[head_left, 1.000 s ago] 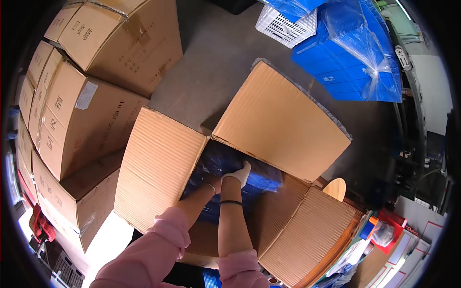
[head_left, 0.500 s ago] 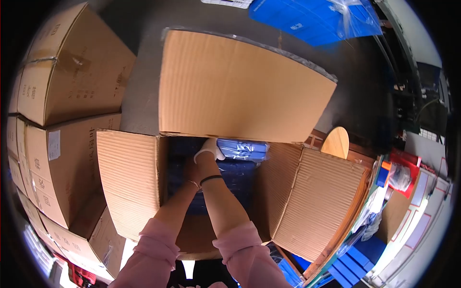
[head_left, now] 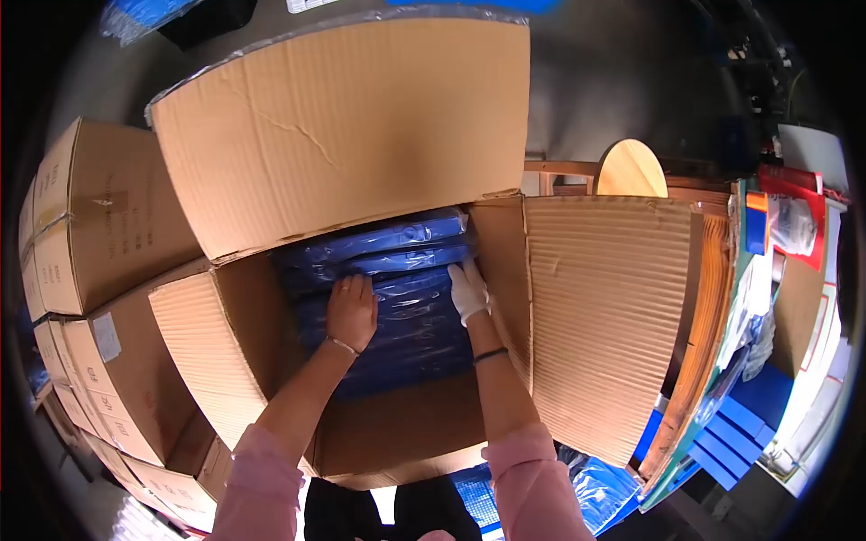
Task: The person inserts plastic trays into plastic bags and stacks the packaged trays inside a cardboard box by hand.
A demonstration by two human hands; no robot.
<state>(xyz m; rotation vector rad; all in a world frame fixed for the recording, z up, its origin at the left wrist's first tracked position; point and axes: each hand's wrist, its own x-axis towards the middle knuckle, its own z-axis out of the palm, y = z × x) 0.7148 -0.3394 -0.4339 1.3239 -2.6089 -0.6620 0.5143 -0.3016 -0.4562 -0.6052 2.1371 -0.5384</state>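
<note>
An open cardboard box [head_left: 397,433] stands in front of me with its flaps folded outward. Inside it lie several blue packages in clear plastic [head_left: 406,329]. My left hand [head_left: 352,311], bare, with a ring and a bracelet, rests on the packages near the middle, its fingers together and bent over an edge. My right hand [head_left: 469,290], in a white glove with a black band at the wrist, touches the right end of the packages, beside the box's right inner wall. Its fingers stretch forward and lie against the plastic.
Closed cardboard boxes [head_left: 122,212] are stacked at the left. Behind the right flap are a round wooden board [head_left: 631,169] and a wooden edge [head_left: 699,347]. Blue bins [head_left: 731,442] and a red item [head_left: 794,216] stand farther right.
My hands, close together before, have moved apart, the right one to the packages' right end. The view has turned, and the packages show more fully in the box.
</note>
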